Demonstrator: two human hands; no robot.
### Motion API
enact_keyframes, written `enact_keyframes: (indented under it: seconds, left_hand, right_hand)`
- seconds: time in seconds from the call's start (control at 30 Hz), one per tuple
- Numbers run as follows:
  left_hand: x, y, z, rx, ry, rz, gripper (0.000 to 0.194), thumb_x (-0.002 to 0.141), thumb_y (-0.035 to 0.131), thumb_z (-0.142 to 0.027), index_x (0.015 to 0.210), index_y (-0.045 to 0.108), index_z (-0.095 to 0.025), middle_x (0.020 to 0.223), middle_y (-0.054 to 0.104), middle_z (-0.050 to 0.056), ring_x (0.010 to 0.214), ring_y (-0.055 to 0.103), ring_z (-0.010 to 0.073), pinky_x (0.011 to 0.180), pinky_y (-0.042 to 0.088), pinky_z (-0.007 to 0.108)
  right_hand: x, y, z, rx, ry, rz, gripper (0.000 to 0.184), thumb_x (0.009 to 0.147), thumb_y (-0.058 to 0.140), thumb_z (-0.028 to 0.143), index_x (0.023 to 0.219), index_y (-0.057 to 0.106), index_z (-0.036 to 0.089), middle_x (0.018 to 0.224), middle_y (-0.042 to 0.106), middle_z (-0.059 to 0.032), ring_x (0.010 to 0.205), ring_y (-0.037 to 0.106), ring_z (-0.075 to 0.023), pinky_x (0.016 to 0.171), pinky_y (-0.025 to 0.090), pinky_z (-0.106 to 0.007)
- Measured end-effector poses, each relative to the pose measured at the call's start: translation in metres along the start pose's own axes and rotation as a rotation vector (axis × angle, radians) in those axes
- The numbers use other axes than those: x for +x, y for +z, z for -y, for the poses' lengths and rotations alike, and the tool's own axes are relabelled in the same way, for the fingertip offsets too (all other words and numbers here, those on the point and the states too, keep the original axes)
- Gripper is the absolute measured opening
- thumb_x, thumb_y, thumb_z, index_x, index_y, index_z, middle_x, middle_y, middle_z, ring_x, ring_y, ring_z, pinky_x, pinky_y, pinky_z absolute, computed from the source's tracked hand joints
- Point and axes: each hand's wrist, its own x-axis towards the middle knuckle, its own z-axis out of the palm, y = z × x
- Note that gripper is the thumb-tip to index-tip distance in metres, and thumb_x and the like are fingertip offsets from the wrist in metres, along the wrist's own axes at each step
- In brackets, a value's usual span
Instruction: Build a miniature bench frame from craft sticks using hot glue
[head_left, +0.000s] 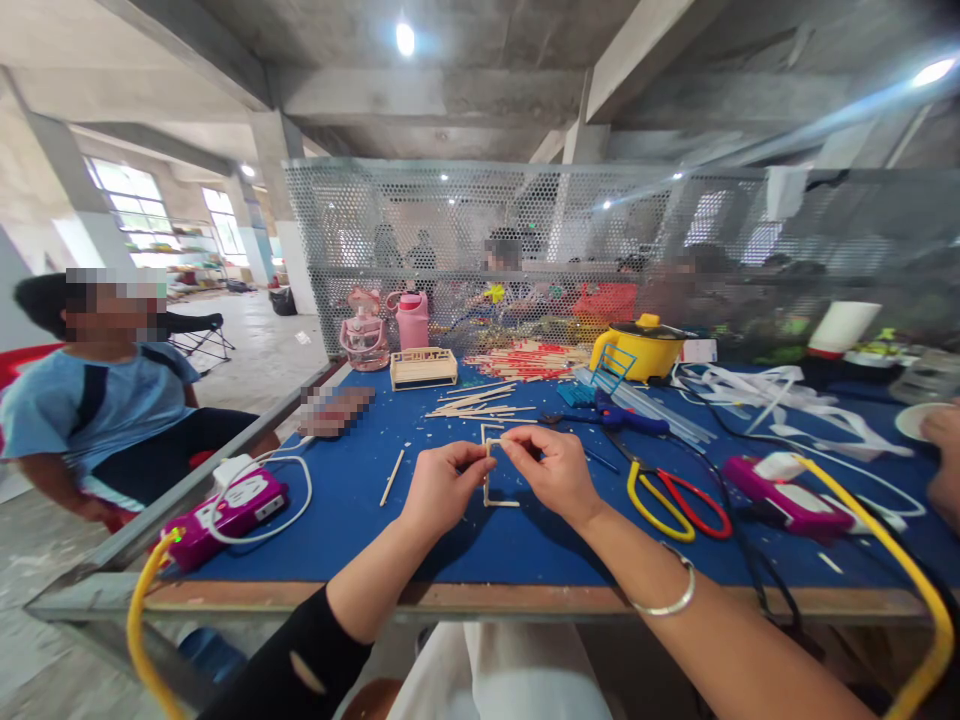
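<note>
Over the middle of the blue table, both hands are at a small angular frame of pale wooden sticks [501, 503]. My left hand [446, 485] pinches its upright side between thumb and fingertips. My right hand [556, 472] is closed at the frame's upper part, fingertips around a short stick there. The two sets of fingertips almost meet and partly hide the joint. One loose stick [391, 478] lies left of my left hand. To the right of my right hand are a blue glue gun [634, 421] and scissors with yellow and red handles [679, 505].
Behind my hands lie loose sticks [480, 402], a pile of red-tipped sticks [529, 360] and a small wooden rack [424, 371]. A yellow pot [643, 350] stands before the mesh partition [450, 220]. Purple power strips [225, 510] with cables flank me. A person [135, 410] sits at left.
</note>
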Motion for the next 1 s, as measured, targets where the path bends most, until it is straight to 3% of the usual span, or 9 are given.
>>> enact_keyframes:
  seconds: [0.6,1.0]
  left_hand:
    - [0.0001,0.0002,0.0004,-0.027,-0.024,0.006,0.021,0.077,0.061,-0.034,0.082,0.07,-0.015,0.072,0.071,0.003,0.064,0.061,0.0142,0.061,0.046,0.023]
    - [0.001,-0.0005,-0.001,0.002,-0.024,0.002,0.02,0.077,0.061,-0.033,0.08,0.07,-0.015,0.07,0.07,0.003,0.062,0.061,0.0139,0.06,0.045,0.023]
  right_hand:
    - [0.0029,-0.0007,0.0024,0.031,0.039,0.017,0.013,0.081,0.058,0.027,0.08,0.068,0.018,0.067,0.069,-0.0009,0.054,0.059,-0.0108,0.052,0.045,-0.02]
    - [0.0039,-0.0013,0.0025,0.026,0.045,0.015,0.015,0.082,0.058,0.028,0.08,0.07,0.019,0.072,0.071,-0.0018,0.06,0.063,-0.0126,0.059,0.049,-0.021]
